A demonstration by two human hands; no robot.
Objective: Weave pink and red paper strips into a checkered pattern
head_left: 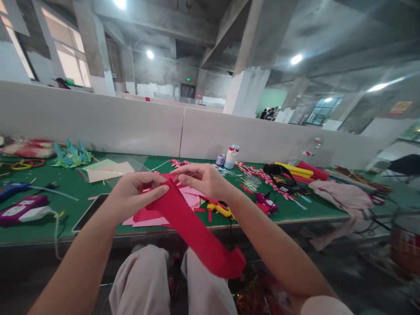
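Green table (pixel 315 214): our left hand (pixel 139 194) pinches strip (pixel 193 227) by upper end, long axis down-right; right hand (pixel 205 179) adjacent, grip unclear.

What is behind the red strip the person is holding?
Past the edges of the red strip, pink sheets, the green tabletop and, lower down, pale trousers show. What it directly covers cannot be seen.

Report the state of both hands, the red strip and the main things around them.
Left hand: pinching the strip's upper end.
Right hand: fingers bent beside that end; grip unclear.
Red strip: slanting down, lower end curled.
Green table: cluttered.
Yellow tool: lying down.
White bottle: upright.
Small can: upright.
Pink cloth: crumpled, partly hanging off the edge.
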